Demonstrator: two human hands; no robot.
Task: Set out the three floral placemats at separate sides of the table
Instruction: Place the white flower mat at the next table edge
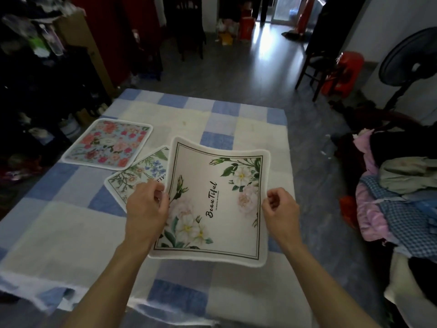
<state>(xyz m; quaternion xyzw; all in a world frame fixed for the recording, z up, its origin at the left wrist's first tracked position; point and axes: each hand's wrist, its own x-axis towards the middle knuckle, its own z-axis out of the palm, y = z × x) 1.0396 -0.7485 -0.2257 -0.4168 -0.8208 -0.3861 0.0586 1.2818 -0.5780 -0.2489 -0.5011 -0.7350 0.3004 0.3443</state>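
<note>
I hold a white placemat (217,202) printed with pale roses and the word "Beautiful" above the table. My left hand (146,207) pinches its left edge and my right hand (280,209) pinches its right edge, so the mat sags between them. A second placemat (139,174) with blue and green flowers lies flat on the table, partly hidden under the held one and my left hand. A third placemat (108,144) with red and pink flowers on light blue lies flat near the table's left side.
The table (236,119) wears a blue, white and cream checked cloth. A pile of clothes (397,192) sits at the right. A standing fan (411,60), a chair (316,65) and a red stool (343,74) stand beyond. Cluttered shelves (35,67) line the left.
</note>
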